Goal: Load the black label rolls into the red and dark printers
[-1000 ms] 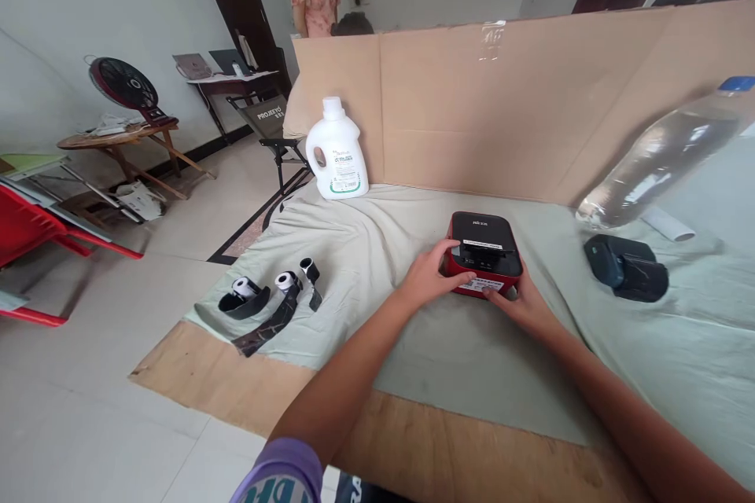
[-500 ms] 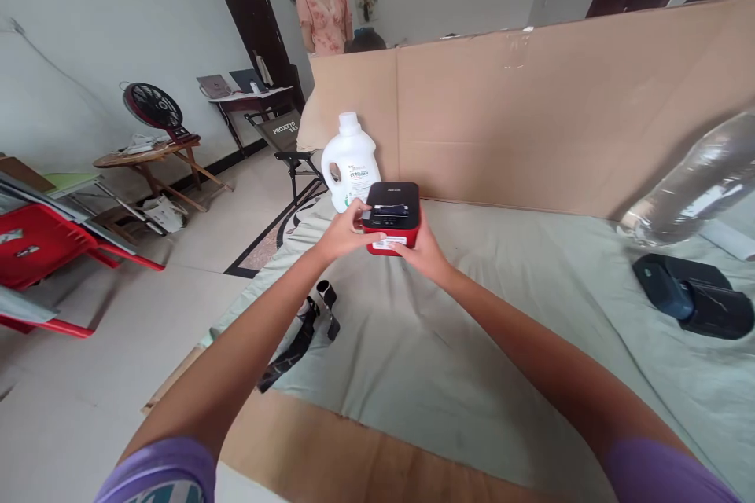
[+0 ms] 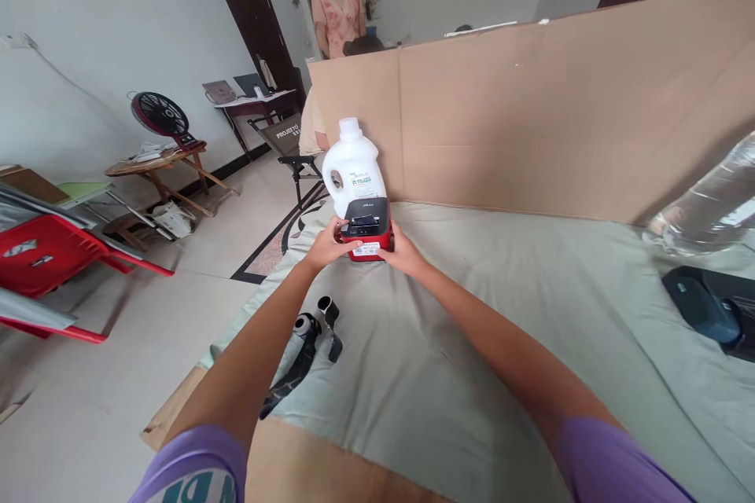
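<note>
Between my two hands is a small red-and-black box-shaped device, seemingly a label printer, with a dark slot on top and a white sticker on its near red side. My left hand grips its left side, thumb along the front. My right hand holds the right side, its thumb also in front. Just behind the printer stands a white jug with a handle and green print, partly covered by it. Closer to me, left of centre, lie a black-and-white roll with a dark strip and a small black curled piece.
A pale green cloth covers the surface, with a tall cardboard panel along the back. On the right are a plastic-wrapped bundle and a dark blue-black object. Beyond the panel stands a person; a folding chair is nearby.
Both hands have carried the printer left and slightly nearer, so it now overlaps the lower part of the jug. The camera view has shifted a little.
</note>
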{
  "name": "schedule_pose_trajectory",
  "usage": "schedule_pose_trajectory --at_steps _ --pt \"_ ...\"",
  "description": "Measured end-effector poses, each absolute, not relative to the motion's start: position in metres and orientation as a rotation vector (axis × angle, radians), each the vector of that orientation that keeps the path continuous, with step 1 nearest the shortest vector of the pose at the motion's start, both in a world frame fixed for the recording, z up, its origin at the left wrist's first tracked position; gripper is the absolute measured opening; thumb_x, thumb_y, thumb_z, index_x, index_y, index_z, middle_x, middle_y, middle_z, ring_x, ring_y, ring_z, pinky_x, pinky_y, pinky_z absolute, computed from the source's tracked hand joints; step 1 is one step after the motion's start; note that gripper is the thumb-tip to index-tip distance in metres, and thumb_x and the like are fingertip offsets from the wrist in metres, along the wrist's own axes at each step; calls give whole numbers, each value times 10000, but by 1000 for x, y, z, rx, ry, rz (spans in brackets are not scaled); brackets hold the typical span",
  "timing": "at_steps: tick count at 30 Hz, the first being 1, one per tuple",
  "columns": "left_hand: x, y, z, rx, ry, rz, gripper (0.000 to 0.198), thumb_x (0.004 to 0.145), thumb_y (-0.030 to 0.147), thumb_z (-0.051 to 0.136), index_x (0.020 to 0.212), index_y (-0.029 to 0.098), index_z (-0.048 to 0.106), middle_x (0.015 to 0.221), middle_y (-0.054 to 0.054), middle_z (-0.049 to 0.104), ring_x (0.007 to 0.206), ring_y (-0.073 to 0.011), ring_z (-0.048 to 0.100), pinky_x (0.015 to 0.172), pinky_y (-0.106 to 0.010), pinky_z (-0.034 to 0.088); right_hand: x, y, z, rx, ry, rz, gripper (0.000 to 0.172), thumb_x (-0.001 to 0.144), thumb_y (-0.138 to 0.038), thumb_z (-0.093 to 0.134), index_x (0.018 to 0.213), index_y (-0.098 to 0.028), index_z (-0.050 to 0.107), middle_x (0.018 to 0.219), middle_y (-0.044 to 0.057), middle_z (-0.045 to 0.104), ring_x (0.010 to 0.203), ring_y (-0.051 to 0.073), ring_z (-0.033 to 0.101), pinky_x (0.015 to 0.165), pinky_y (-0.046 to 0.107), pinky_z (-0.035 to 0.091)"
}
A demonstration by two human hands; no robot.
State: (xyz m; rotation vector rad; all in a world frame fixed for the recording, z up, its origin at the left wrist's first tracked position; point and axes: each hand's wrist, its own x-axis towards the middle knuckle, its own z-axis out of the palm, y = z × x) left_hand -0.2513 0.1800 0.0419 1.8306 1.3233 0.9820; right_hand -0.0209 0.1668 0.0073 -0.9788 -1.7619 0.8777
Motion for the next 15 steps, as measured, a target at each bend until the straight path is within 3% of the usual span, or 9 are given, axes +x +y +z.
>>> schedule_pose_trajectory --at_steps 3,5,7,9,10,12,15 --pt "-255 171 58 1960 1399 905 624 672 466 817 1168 236 516 1304 -120 626 1126 -304 648 903 -434 550 36 127 9 -1241 -1789 918 779 802 -394 681 1504 -247 378 1520 128 484 1329 337 537 1061 510 480" --pt "-251 152 75 2070 1545 1016 657 688 424 811 1234 237 497 1451 -146 517 1283 -347 554 981 -464 509 100 84 8 -1347 -1822 836 672 830 -438 629 1454 -269 444 1502 112 509 1268 308 592 1041 495 500" --pt "-235 120 90 2081 1710 1343 598 772 383 743 1271 220 456 1508 -166 446 1341 -335 502 997 -451 495 179 32 5 -1517 -1800 674 566 828 -500 589 1340 -262 543 1354 118 628 1155 310 655 982 507 530" --pt "-204 81 96 2043 1752 1598 439 869 342 634 1251 216 459 1408 -140 543 1269 -284 557 964 -418 508 261 -21 0 -1774 -1669 472 512 779 -582 585 1176 -261 623 1147 129 711 1020 348 695 902 541 547" --pt "-184 61 94 2106 1676 1565 357 895 327 596 1215 216 482 1319 -120 607 1212 -267 595 951 -408 513 298 -47 -3 -1905 -1578 377 500 750 -622 582 1100 -269 640 1062 138 721 964 377 701 863 559 546" --pt "-136 25 79 2333 1452 1155 247 926 315 547 1157 228 550 1182 -85 680 1092 -248 654 944 -411 519 359 -91 -9 -2140 -1359 177 535 763 -696 502 1078 -286 637 996 181 703 943 442 689 813 597 529" --pt "-66 -17 42 2595 1025 588 363 922 350 562 1266 235 574 1280 -102 670 1202 -270 620 1055 -457 466 409 -128 -16 -2221 -1173 -74 843 746 -781 441 1388 -238 496 1199 281 629 1123 486 623 917 648 478"
